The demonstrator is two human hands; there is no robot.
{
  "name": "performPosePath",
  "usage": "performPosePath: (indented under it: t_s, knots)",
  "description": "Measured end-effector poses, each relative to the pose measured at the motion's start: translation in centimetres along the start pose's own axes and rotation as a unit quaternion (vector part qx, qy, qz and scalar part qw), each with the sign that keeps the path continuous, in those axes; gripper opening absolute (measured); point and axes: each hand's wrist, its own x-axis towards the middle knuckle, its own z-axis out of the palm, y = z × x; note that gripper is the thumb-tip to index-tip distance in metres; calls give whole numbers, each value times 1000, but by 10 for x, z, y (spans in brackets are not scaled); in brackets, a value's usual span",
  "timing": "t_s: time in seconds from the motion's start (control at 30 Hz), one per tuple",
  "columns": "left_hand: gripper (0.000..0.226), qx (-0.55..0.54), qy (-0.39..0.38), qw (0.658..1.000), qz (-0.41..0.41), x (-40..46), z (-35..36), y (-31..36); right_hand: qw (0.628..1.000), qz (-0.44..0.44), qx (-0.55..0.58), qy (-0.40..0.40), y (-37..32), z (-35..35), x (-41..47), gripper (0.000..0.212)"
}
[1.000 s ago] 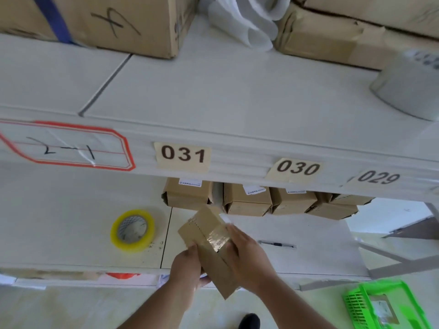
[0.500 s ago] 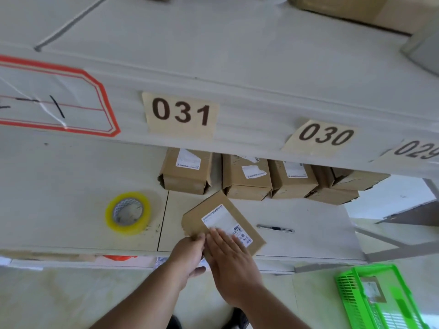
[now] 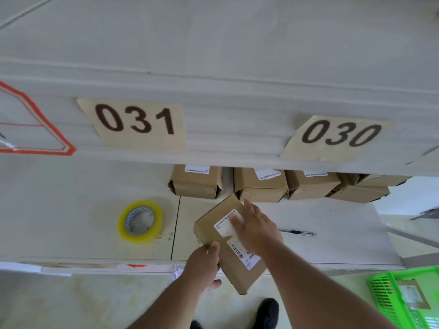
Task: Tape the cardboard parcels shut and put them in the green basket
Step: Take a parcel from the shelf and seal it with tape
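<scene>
You have just turned the parcel (image 3: 228, 241) over: a second ago its taped seam faced you while both hands held it up, and now its label side is up and it lies flat on the shelf (image 3: 71, 210), its near corner hanging past the shelf edge at 6 o'clock. Your left hand (image 3: 202, 267) grips the parcel's 8 o'clock edge, thumb on top and fingers curled underneath. Your right hand (image 3: 255, 227) lies flat on the label with fingers straight and spread, pressing down and clamped on nothing. That reads as the tape on this parcel being done and you smoothing or checking the face, so the next step is probably the drop into the basket (image 3: 384, 298), which sits on the floor at 4 o'clock from the parcel, well apart from it, with something flat already inside. The tape roll (image 3: 140, 222) rests on the shelf at 9 o'clock from the parcel, near but not touching. A cutter (image 3: 297, 232) lies at 3 o'clock, just beyond your right wrist. Four more parcels (image 3: 261, 184) stand in a row at 12 o'clock at the back of the shelf; their ends look open or ragged, so in my judgement they are yet to be taped. Mind the overhanging corner as you lift.
</scene>
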Motion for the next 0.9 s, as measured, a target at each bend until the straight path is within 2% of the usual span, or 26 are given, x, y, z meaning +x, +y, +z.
performPosePath:
  t_s: [0.1, 0.2, 0.27, 0.33, 0.4, 0.43, 0.5, 0.57, 0.63, 0.7, 0.8, 0.9]
  knots:
    - [30, -19, 4, 1000, -17, 0, 0, -1, 997, 31, 68, -27, 5, -16, -8, 60]
    - [34, -79, 10, 996, -35, -4, -1, 0, 994, 11, 105, -43, 14, -28, -36, 33]
    - [29, -153, 14, 987, -50, -9, 0, 2, 996, -44, 83, -12, 14, -33, -57, 40]
    - [21, -194, 15, 980, -50, -20, 7, 7, 984, -146, 31, 99, 11, -26, -72, 50]
    - [20, -177, 1, 984, -27, -33, 14, 10, 957, -223, -36, 180, 7, -8, -86, 52]
    - [20, -157, -8, 988, -9, -40, 17, 13, 951, -235, -65, 191, 6, 2, -92, 52]
    - [24, -136, -6, 990, 26, -44, 17, 18, 946, -246, -119, 175, 5, 26, -102, 55]
    - [31, -121, 28, 989, 83, -41, 11, 22, 942, -261, -134, 165, 2, 45, -109, 56]
    - [53, -40, 65, 984, 159, -32, 1, 25, 941, -253, -141, 177, -5, 50, -110, 53]
    - [63, 25, 73, 978, 193, -24, -7, 28, 940, -244, -151, 183, -8, 49, -108, 52]
    - [48, 51, 60, 975, 208, -20, -12, 29, 940, -251, -154, 176, -4, 47, -100, 53]
    - [37, 56, 60, 975, 207, -20, -13, 29, 960, -196, -145, 137, -9, 42, -83, 65]
